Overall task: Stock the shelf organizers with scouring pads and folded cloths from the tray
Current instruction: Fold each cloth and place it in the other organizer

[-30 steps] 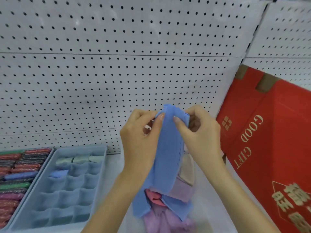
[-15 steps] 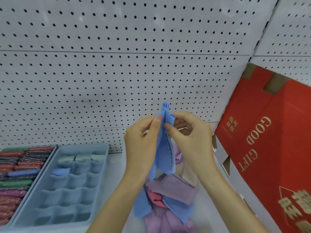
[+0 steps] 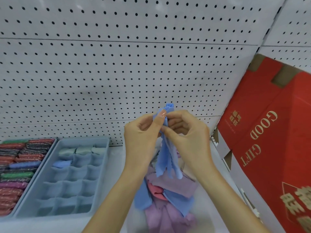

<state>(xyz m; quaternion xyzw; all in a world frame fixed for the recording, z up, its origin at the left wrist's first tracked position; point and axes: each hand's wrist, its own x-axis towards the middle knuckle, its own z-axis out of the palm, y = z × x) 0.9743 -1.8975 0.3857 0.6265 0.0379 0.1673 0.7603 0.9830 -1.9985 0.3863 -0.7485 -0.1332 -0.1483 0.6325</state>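
Both hands hold a light blue cloth up in front of the pegboard, gathered into a narrow folded strip. My left hand pinches its top edge with thumb and fingers, and my right hand pinches it from the other side. The cloth's loose end hangs down over a clear tray that holds a pile of blue, purple and pink cloths. To the left sits a blue compartment organizer with pale green and blue folded cloths in its far cells.
At the far left, another organizer is packed with several red, green, blue and pink scouring pads. A red "GOOD GIFT" carton leans at the right. White pegboard backs the shelf.
The blue cloth went from a wide spread panel to a narrow folded strip. Both hands came closer together at its top edge.
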